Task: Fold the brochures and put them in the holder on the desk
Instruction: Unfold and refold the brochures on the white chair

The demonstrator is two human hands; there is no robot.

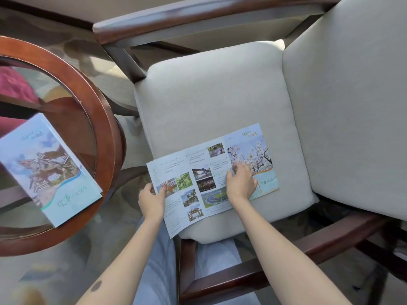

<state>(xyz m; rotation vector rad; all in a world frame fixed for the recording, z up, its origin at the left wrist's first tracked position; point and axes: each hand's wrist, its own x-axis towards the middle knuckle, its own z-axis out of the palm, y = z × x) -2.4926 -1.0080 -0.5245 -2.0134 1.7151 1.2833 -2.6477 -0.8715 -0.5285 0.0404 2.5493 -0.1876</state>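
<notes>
We're looking down on our left hand (152,200), which pinches the left edge of the unfolded glossy paper brochure (198,179), thumb on top by a photo and fingers curled beneath. Our right hand (240,182) sits on the sheet at the crease before the blossom panel. Its fingers are bent with the tips down on the paper, and whether they pinch it we cannot tell. The brochure lies flat on the cream fabric seat cushion (220,95) of the dark wooden armchair (198,18), its near-left corner overhanging the edge. To the left, well apart, a stack of folded pale-blue brochures (48,170) rests on the round glass-topped wooden table (105,133).
</notes>
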